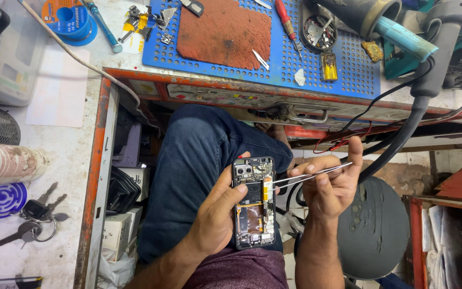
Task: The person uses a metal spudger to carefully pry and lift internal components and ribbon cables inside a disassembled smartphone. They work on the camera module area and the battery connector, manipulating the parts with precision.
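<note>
Over the lap, the left hand (217, 214) clasps an opened smartphone (254, 202) by its edges; the right hand (327, 184) pinches thin metal tweezers (311, 174), tips at the exposed board. Light, rigid, probably fragile inside: best held by its frame.

Count, head view. Opened phones (253, 202): 1, back cover off. Tweezers (310, 174): 1 pair. Hands: 2, left hand (217, 217) and right hand (330, 184). Blue perforated mats (322, 69): 1, carrying 1 brown pad (223, 32). Red-handled screwdrivers (284, 18): 1. Round parts dishes (319, 32): 1. Blue solder spools (69, 20): 1. Key bunches (36, 217): 1; individual keys too overlapped to count.
</note>
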